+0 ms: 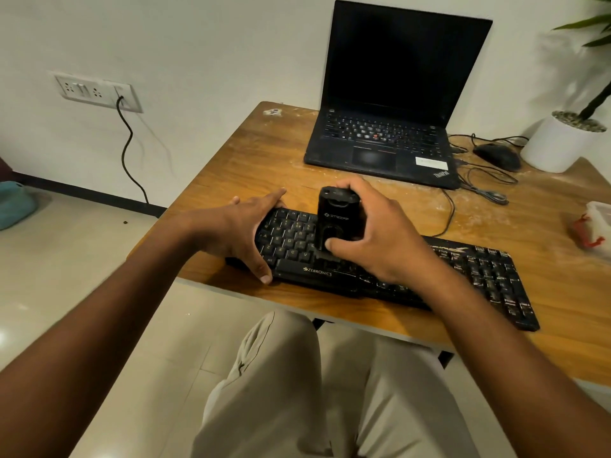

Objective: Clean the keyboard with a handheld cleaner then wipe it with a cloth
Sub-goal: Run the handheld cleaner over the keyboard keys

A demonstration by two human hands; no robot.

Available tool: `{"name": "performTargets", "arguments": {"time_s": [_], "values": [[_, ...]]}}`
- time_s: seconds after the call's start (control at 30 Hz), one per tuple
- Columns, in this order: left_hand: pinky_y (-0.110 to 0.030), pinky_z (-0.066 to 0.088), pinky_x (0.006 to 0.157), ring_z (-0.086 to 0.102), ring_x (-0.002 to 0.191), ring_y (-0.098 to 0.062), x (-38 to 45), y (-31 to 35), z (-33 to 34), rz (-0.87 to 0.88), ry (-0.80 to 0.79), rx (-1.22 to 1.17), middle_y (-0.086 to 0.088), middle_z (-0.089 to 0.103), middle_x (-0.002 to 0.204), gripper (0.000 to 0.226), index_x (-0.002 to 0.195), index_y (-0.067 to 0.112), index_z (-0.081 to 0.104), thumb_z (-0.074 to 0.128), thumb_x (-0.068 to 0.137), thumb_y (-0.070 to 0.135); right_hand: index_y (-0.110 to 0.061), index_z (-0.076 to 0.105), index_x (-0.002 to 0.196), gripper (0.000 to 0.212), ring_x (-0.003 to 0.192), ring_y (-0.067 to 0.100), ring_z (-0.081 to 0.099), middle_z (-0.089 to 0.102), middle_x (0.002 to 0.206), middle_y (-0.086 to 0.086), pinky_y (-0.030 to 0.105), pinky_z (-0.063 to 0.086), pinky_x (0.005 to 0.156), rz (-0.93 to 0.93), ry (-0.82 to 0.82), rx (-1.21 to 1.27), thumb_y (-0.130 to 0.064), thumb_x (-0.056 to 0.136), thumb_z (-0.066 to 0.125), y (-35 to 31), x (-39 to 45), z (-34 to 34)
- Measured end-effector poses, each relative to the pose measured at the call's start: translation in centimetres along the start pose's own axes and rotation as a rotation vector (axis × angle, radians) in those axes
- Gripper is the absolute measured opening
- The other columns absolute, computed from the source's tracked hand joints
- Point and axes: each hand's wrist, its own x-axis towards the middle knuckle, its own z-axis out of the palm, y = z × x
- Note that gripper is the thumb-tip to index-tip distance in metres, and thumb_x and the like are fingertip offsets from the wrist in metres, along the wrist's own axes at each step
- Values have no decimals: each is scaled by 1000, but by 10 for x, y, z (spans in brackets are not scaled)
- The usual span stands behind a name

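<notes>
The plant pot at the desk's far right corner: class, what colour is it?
White, plain; the plant pot shows in the head view, the only view.

The right hand [380, 236] grips a black handheld cleaner [334, 219] upright on the black plastic keyboard [479, 272]; the left hand [244, 226] steadies its end.

- Your view is evenly, softly lit indoors; glare marks the floor [6, 338] at left.
- Wide-angle bending curves the worktop [251, 166] edges.
- The plant [591, 34] at right is blurred.
</notes>
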Motion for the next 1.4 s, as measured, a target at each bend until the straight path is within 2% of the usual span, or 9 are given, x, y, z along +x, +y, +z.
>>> {"name": "performTargets", "arguments": {"time_s": [0.3,0.4,0.6,0.77,0.87,1.03,1.13,1.27,1.4], "values": [[-42,-11,120,5,154,-24,0,2,0,17,-7,-12,9,17,168,152,160,35,-15,98,58,35,-38,46,120,64,87,12,68,65,101,-10,39,62,70,102,-29,-157,-10,78,84,20,-24,-29],[-43,-11,121,5,154,-24,0,1,0,22,-7,-13,9,17,167,153,160,35,-15,98,57,36,-37,47,119,64,86,13,68,66,101,-9,42,62,69,98,-4,-128,-9,77,85,14,-21,-33],[-45,-10,121,2,155,-28,1,-1,1,6,-1,-6,6,16,168,154,160,39,-15,98,55,40,-35,45,119,63,85,11,68,65,102,-8,35,62,66,-11,9,55,-6,79,83,-1,1,4],[-43,-10,121,8,153,-23,3,-3,1,25,-2,-9,10,20,166,155,160,37,-14,99,54,39,-36,44,122,62,80,4,65,64,101,-11,21,58,60,39,-56,-110,-11,81,82,14,-13,-13],[-41,-11,120,9,152,-21,3,-3,1,34,1,-10,11,21,165,154,160,36,-14,99,55,39,-40,44,122,63,83,7,66,63,104,-12,28,61,63,87,-121,-191,-12,80,82,16,-22,-37],[-42,-13,119,4,154,-26,4,-5,1,22,-2,-18,9,19,167,155,160,39,-15,99,53,41,-34,46,123,60,78,-6,64,64,104,-10,17,52,55,10,-10,-72,-12,81,83,5,-10,-25],[-44,-14,120,6,154,-27,6,-7,1,24,-1,-7,8,20,167,157,159,40,-14,98,51,45,-34,45,124,61,89,9,68,66,105,-7,29,59,65,-21,-16,33,-10,82,82,5,0,-2],[-45,-14,122,7,154,-25,8,-10,2,32,-2,0,9,21,167,158,159,41,-14,98,48,49,-34,45,123,59,80,-1,65,65,102,-9,22,56,60,3,-56,-67,-11,82,82,14,-8,-10],[-44,-14,121,9,154,-24,7,-8,2,33,-4,2,10,21,167,158,160,40,-14,98,49,47,-39,44,123,61,75,10,67,64,99,-9,27,58,55,80,-120,-213,-13,82,81,19,-25,-38]]}}
